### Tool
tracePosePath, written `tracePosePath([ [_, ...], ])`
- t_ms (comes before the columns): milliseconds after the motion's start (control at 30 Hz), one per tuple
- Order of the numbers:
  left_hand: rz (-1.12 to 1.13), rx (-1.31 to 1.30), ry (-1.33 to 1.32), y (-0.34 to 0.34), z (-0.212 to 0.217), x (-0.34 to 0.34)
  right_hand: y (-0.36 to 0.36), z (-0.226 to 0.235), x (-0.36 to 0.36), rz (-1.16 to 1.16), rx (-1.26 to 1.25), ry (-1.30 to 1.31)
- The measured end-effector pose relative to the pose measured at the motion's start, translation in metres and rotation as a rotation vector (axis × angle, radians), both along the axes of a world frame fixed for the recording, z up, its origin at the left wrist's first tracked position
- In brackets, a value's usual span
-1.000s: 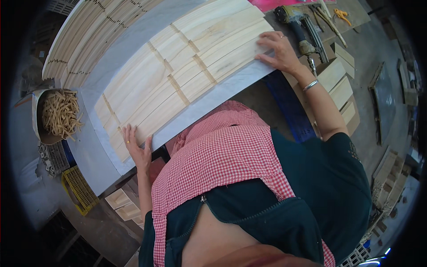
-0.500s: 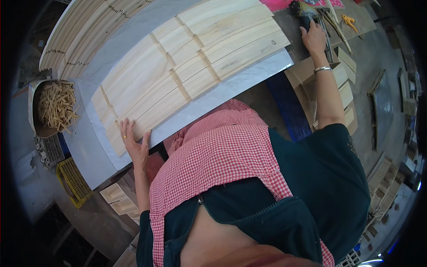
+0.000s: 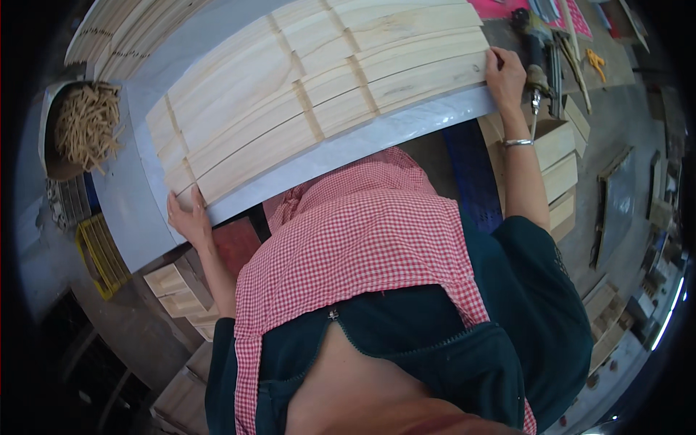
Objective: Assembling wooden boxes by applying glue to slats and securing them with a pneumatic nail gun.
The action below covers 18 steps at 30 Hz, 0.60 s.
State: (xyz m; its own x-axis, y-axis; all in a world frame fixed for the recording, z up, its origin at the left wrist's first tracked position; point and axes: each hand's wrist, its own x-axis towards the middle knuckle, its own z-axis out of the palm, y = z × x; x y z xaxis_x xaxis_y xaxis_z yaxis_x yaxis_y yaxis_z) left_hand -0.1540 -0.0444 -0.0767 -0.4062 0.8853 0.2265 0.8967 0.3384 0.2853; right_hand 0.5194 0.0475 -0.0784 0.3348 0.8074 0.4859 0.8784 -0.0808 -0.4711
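Note:
A wide panel of pale wooden slats (image 3: 319, 94), joined by cross strips, lies on a grey-white work table (image 3: 138, 217). My left hand (image 3: 190, 216) presses flat against the panel's near left corner. My right hand (image 3: 505, 74) rests on the panel's right end, fingers on the edge of the slats. A silver bracelet sits on my right wrist. Neither hand grips anything; both lie against the wood. My red-checked apron fills the lower middle of the view.
A bowl of wooden dowels (image 3: 83, 127) stands at the table's left. More slat panels (image 3: 130, 32) are stacked at the far left. A power tool (image 3: 535, 51) and hand tools lie at the right, beside stacked wood blocks (image 3: 558, 159). Small wooden boxes (image 3: 177, 286) sit under the table.
My right hand has come back from the power tool at the far right and now lies on the panel's right end. The left hand has stayed on the near left corner.

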Motion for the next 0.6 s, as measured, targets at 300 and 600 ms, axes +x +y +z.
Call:
tracePosePath([
  [300, 0.032, -0.014, -0.036, 0.004, 0.001, 0.006, 0.009, -0.004, 0.007, -0.035, 0.002, -0.097],
  [600, 0.005, 0.07, -0.002, 0.057, -0.003, -0.03, 0.067, -0.003, 0.006, -0.143, -0.106, -0.12],
])
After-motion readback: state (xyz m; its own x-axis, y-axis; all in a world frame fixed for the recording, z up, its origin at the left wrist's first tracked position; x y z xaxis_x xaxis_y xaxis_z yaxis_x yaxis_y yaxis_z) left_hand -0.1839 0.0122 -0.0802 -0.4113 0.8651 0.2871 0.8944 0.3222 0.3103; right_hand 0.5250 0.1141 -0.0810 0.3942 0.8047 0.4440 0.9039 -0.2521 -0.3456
